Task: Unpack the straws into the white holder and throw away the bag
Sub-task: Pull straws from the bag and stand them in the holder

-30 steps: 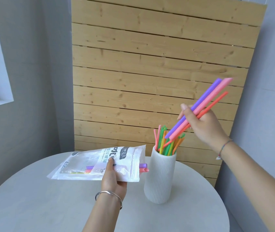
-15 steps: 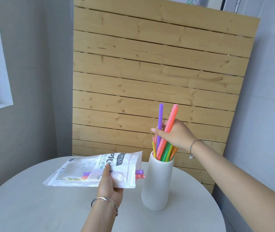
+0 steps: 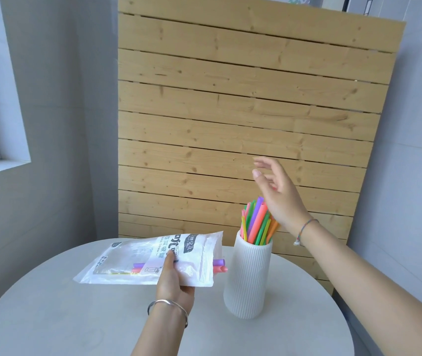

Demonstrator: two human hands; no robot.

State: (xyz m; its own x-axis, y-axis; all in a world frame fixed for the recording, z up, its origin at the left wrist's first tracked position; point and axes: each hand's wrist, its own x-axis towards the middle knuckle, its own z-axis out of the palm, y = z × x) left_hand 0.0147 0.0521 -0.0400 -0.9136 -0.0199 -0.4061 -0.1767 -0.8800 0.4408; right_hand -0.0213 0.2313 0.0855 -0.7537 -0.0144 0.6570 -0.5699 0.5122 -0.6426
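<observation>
Left hand [image 3: 172,283] grips the bag [image 3: 153,260] above the table [image 3: 76,317], two straws [image 3: 218,264] poking from its mouth, possibly more inside; right hand [image 3: 278,196], fingers spread and empty, hovers over the filled white holder [image 3: 248,276].
</observation>
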